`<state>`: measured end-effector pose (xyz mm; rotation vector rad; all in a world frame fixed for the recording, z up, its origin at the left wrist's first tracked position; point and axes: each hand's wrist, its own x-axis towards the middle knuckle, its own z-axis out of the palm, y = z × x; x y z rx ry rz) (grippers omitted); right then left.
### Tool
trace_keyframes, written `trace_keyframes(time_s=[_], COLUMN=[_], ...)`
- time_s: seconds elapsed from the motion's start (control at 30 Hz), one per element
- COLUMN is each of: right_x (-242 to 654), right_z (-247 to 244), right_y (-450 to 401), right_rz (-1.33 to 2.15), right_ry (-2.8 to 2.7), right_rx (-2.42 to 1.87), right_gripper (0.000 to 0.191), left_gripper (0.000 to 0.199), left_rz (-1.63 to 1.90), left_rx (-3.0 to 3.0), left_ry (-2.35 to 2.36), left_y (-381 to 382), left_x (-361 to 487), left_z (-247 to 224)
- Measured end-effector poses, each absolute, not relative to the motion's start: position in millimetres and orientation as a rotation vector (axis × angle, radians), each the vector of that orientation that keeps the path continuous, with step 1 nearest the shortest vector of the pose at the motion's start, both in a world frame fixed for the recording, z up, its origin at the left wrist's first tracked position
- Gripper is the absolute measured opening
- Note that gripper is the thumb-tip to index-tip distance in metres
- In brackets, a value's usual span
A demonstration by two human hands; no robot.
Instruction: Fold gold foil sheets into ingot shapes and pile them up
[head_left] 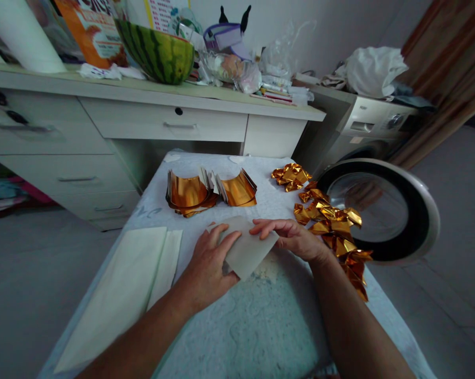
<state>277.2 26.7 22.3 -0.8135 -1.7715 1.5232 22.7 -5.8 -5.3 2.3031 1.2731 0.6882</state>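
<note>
A pale sheet of paper [248,251] is held between my two hands above the cloth-covered table [261,326]. My left hand [211,263] grips its left side, fingers on top and the thumb at the lower edge. On the right side, my right hand [290,237] has its fingers pressed on the sheet near the corner. Beyond my hands stand two curved stacks of gold paper, the left one [188,192] and the right one [238,189]. Folded gold foil pieces [338,226] lie in a row along the right edge. White sheets [119,284] lie at the left.
Behind the table is a white desk [206,97] with a cut watermelon [162,52], plastic bags and a paper roll [24,34]. At the right, the open round door [379,208] of a washing machine [364,126] reaches close to the table's edge.
</note>
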Motion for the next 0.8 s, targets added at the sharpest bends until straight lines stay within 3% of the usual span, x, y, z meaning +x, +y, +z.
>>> trace_keyframes(time_s=[0.1,0.27,0.5,0.63,0.8], right_x=[280.3,277.5,259.3,249.9,241.4], right_z=[19.0,13.3,9.0,-0.1,-6.9], right_y=[29.1,29.1,28.3,30.9,32.5], right_rz=[1.545,1.706,1.624,1.399,0.761], right_ry=[-1.806,-1.691,-1.638,-1.676,-1.919], right_rx=[-0.806,-0.955,-1.029,-1.135,-1.400], right_gripper=[0.019,0.020,0.020,0.023,0.031], left_gripper=[0.059,0.019,0.012,0.012,0.009], left_rz=[0.631,0.683,0.818,0.751,0.687], left_rx=[2.362,2.379,1.975,2.007,2.190], left_ry=[1.317,1.353,1.221,1.403,1.724], left_y=[-7.9,-10.3,-5.4,-1.0,2.1], left_x=[21.7,23.6,28.2,29.7,27.4], left_z=[-5.5,1.7,14.2,8.1,-3.7])
